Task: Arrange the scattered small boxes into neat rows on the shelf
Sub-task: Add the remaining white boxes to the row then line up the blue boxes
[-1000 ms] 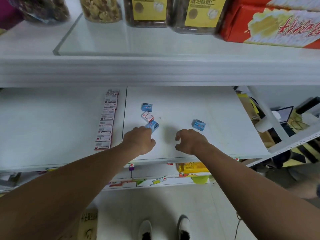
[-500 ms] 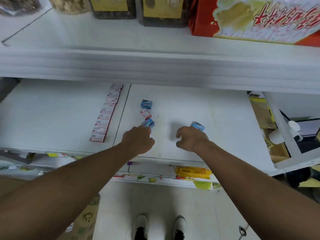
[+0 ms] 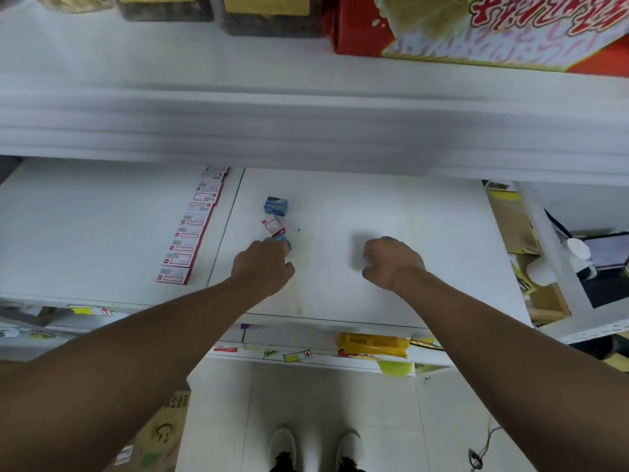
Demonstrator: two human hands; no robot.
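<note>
The head view shows three loose small boxes on the white shelf (image 3: 408,233). A blue box (image 3: 276,206) lies farthest back. A red-and-white box (image 3: 273,226) lies just in front of it. A second blue box (image 3: 284,242) is nearest, and the left hand (image 3: 262,267) touches it with curled fingers and seems to pinch it. The three make a short crooked line running away from the person. The neat row of red-and-white boxes (image 3: 192,229) lies to the left of them, long way front to back. So the left hand is the closer one to move boxes there. The right hand (image 3: 391,264) is curled, off to the right. I cannot tell if it holds anything.
</note>
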